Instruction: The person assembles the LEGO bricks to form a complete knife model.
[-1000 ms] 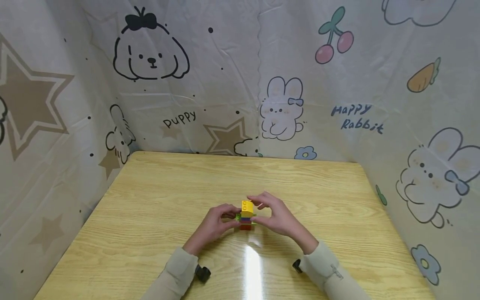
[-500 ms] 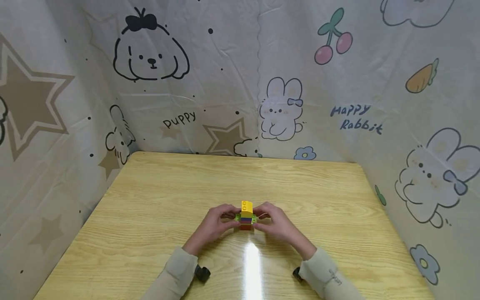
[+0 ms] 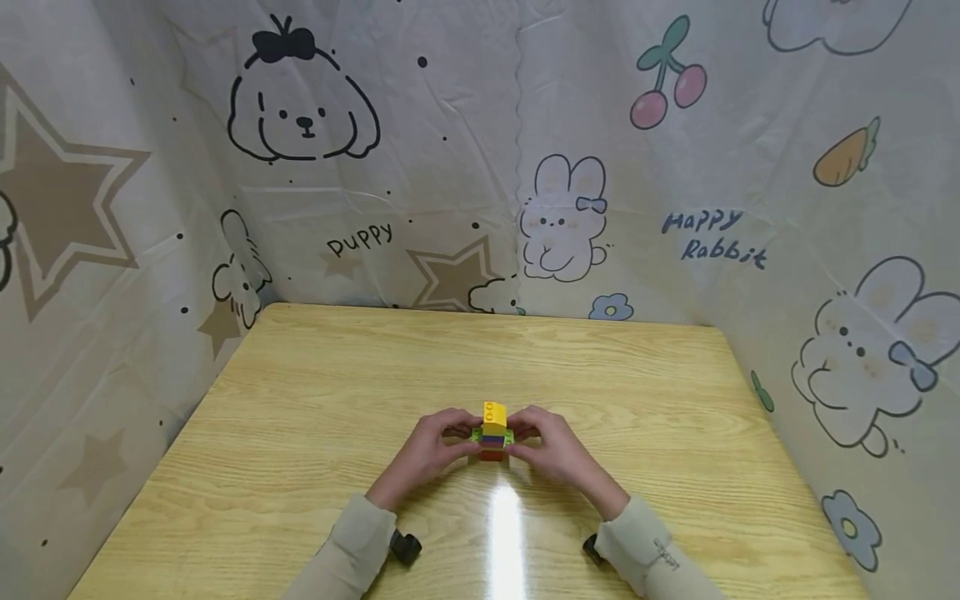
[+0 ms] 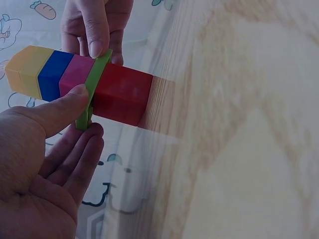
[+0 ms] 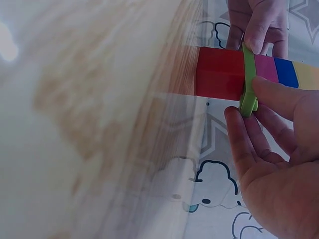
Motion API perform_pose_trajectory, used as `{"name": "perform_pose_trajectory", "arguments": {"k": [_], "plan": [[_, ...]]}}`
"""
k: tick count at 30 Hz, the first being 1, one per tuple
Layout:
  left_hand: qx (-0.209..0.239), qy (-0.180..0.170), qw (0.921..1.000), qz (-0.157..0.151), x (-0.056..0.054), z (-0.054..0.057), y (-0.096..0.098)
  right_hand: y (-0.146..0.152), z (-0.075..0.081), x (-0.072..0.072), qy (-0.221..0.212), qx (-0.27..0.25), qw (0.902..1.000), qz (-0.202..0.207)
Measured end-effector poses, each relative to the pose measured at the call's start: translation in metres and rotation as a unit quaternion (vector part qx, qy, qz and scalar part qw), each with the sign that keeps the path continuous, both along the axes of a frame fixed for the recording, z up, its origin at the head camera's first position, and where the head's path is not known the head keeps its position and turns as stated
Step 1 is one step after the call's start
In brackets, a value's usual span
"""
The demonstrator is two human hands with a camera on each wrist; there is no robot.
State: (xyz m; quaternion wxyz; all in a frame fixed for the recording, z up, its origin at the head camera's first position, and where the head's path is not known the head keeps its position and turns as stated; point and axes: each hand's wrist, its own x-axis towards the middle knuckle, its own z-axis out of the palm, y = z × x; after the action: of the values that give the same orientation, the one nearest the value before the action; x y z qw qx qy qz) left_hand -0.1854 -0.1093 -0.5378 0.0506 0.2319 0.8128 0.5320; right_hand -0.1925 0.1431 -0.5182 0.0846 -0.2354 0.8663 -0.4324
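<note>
A tower of toy building blocks stands upright on the wooden table (image 3: 337,375). At its base is a red block (image 4: 122,94), then a thin green plate (image 4: 97,72) that sticks out on both sides. Above come a magenta block (image 5: 266,67), a blue block (image 5: 286,72) and a sloped yellow block (image 3: 493,419) with studs. My left hand (image 3: 438,442) pinches the plate's left end between thumb and fingers. My right hand (image 3: 551,442) holds the right end the same way, its thumb at the plate's edge in the right wrist view.
Patterned curtains (image 3: 450,125) with cartoon animals hang behind the table and along both sides. A black wrist strap piece (image 3: 406,548) shows beneath the left sleeve (image 3: 352,533), and a similar one (image 3: 592,550) beneath the right. A bright light reflection lies on the tabletop in front.
My right hand has come down from beside the yellow block to the plate's right end and now grips it. My left hand and the tower have stayed in place.
</note>
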Motion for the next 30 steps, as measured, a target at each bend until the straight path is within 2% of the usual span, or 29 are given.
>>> {"name": "perform_pose_trajectory", "arguments": {"k": [11, 20, 30], "plan": [[0.004, -0.001, 1.0000, -0.003, 0.0013, 0.0032, 0.0018, 0.0015, 0.0017, 0.0001, -0.004, 0.006, 1.0000, -0.005], [-0.009, 0.002, 0.9998, 0.018, -0.0004, 0.0023, 0.0014, 0.0002, 0.0055, -0.0043, -0.009, 0.002, 1.0000, 0.000], [-0.014, -0.009, 0.9996, 0.020, -0.0037, 0.0007, 0.0024, -0.0008, 0.0082, -0.0054, -0.021, -0.001, 0.9998, -0.002]]}}
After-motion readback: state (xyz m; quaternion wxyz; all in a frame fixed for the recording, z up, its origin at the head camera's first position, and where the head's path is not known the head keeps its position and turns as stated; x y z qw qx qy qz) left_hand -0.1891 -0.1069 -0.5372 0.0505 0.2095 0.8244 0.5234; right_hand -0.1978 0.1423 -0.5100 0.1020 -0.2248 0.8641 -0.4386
